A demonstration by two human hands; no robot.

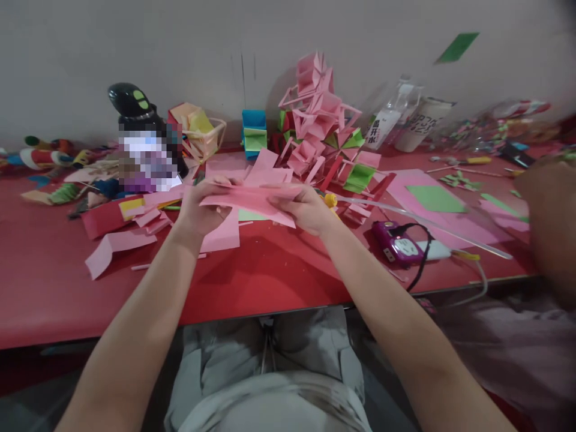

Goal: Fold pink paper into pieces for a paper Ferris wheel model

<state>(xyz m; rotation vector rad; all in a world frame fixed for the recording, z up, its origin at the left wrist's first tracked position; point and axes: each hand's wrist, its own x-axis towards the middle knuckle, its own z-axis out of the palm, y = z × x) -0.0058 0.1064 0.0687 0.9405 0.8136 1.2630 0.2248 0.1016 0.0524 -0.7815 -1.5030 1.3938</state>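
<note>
Between both hands I hold a folded sheet of pink paper just above the table's middle. My left hand grips its left end, the fingers curled around the edge. At the other end my right hand pinches the paper between thumb and fingers. Underneath and behind it lie more pink paper pieces, with a bit of light green paper partly covered. A tall cluster of folded pink paper chairs stands right behind my hands. Blue and green folded paper sits to its left.
On the red table, a purple device with a cable lies at right, near a clear tube. Bottles and a cup stand behind. A lit phone leans at left. Another person's arm reaches in at right.
</note>
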